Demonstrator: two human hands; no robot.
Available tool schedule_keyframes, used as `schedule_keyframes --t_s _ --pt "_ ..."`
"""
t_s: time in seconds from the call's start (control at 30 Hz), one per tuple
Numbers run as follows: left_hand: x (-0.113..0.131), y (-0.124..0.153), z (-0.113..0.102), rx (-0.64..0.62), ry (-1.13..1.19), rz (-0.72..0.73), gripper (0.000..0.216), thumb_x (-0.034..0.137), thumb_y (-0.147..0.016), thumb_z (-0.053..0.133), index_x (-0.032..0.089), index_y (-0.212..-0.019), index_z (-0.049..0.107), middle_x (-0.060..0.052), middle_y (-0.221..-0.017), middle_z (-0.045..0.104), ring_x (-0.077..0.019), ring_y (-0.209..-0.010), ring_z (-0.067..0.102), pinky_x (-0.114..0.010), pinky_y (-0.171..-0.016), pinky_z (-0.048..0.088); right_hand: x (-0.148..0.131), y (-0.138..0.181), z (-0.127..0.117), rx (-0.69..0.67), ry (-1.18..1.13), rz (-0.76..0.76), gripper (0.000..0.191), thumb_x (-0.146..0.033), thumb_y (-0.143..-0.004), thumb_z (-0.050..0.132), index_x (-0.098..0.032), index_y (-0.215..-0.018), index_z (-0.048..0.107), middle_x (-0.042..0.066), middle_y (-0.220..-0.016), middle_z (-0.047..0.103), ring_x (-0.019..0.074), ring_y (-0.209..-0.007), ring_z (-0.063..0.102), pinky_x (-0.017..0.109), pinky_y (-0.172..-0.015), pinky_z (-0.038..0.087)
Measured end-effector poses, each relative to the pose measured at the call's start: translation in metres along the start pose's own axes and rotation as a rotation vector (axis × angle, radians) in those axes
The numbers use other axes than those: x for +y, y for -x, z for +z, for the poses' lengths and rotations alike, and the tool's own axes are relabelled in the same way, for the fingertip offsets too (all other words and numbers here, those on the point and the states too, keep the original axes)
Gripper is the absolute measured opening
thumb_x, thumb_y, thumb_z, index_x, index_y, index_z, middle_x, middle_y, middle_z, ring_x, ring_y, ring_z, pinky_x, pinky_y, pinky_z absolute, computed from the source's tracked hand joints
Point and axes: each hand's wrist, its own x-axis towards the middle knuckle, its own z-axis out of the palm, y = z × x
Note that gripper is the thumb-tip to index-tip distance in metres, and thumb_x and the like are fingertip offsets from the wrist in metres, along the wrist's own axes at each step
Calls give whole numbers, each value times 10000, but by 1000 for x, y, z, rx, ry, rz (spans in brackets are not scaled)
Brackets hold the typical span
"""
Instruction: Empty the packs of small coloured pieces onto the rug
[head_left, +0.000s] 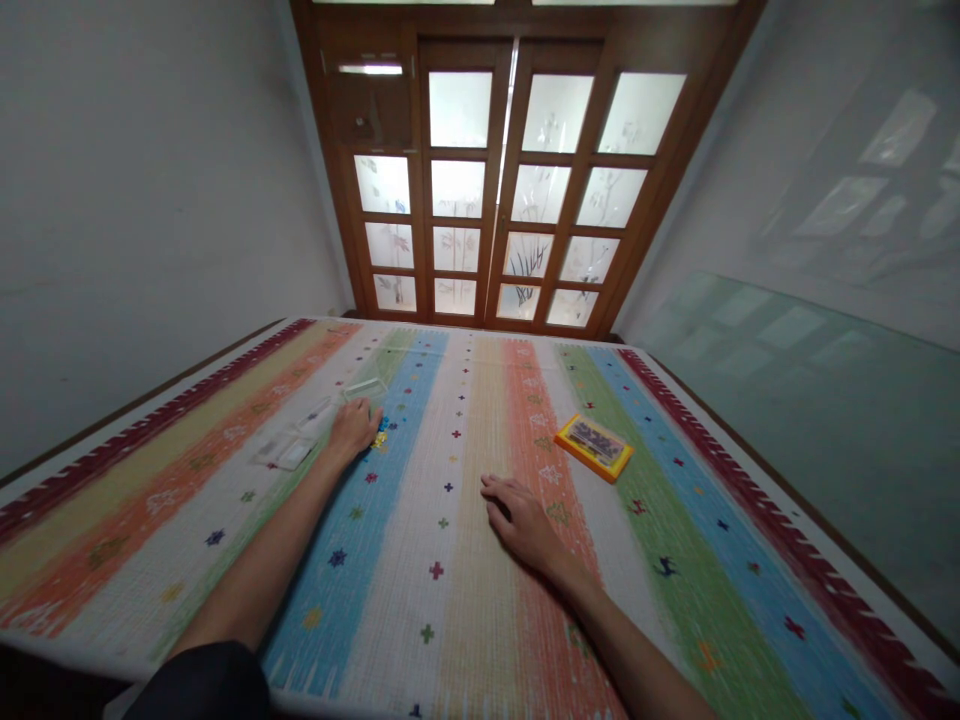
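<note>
My left hand [355,430] rests on the striped cloth at the left, its fingers curled and pressed together with their tips mostly hidden. Against its right side lie several small blue and yellow pieces [382,434], too small to name. Just beyond the fingers is a clear plastic container [366,389]; whether they touch it I cannot tell. My right hand [521,515] lies loosely on the cloth near the middle, fingers stretched out and holding nothing. Up and to its right sits a flat yellow-orange box [594,447] with a dark patterned top.
A clear plastic case or lid [289,449] lies left of my left forearm. The striped tablecloth [409,560] covers the table. Wooden doors with glass panes [480,180] stand behind its far edge. A pale green glass-like panel [825,400] is along the right wall.
</note>
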Motion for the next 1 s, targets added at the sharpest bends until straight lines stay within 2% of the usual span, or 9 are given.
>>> schedule_keyframes --t_s 0.17,0.37,0.53,0.6,0.7,0.8,0.9,1.0 --pt "-5 2 5 28 50 8 491 374 -979 382 59 -1280 610 -240 -1389 622 -336 -1296 594 -444 -1129 429 -1 0 0 5 8 -3 287 -144 -928 516 -175 -1110 736 144 -1278 718 268 -1196 671 478 -1042 537" --pt "-10 4 5 47 122 57 514 364 -966 370 30 -1274 610 -255 -1400 612 -355 -1335 560 -496 -1169 395 0 0 1 -3 11 -6 294 -146 -932 516 -185 -1124 735 140 -1287 714 267 -1202 668 493 -1056 525" --pt "-13 24 3 75 185 128 501 357 -992 318 127 -1348 583 -152 -1413 632 -284 -1354 554 -454 -1192 387 -2 -1 -1 -3 16 -13 307 -140 -929 512 -187 -1133 737 134 -1283 716 259 -1201 667 481 -1058 525" --pt "-13 35 5 53 201 162 515 403 -984 363 148 -1383 566 -133 -1437 622 -280 -1368 546 -444 -1191 393 -2 -1 -1 -1 19 -14 311 -141 -930 511 -181 -1139 737 140 -1275 719 258 -1194 670 476 -1053 529" --pt "-10 44 11 -41 201 183 609 461 -964 420 139 -1478 485 -142 -1531 539 -315 -1467 439 -486 -1213 348 -2 -1 0 6 23 -12 310 -142 -927 518 -183 -1138 742 142 -1266 723 258 -1184 674 470 -1044 535" --pt "-2 39 16 -127 213 163 650 473 -964 435 127 -1514 441 -166 -1585 467 -343 -1516 356 -523 -1226 302 -1 -1 1 11 26 -4 310 -138 -917 530 -190 -1134 746 143 -1270 721 260 -1189 674 471 -1044 534" --pt "11 26 20 -131 246 164 608 447 -972 440 135 -1494 469 -172 -1592 454 -326 -1517 360 -515 -1223 307 -1 -1 1 8 28 -7 312 -137 -920 519 -181 -1132 745 151 -1274 718 271 -1196 671 491 -1051 528" --pt "24 13 24 -112 269 176 556 419 -971 455 133 -1442 535 -169 -1556 504 -304 -1501 394 -493 -1217 325 -3 -1 -1 -1 27 -17 317 -135 -926 508 -181 -1136 740 148 -1282 715 274 -1200 669 501 -1056 524"
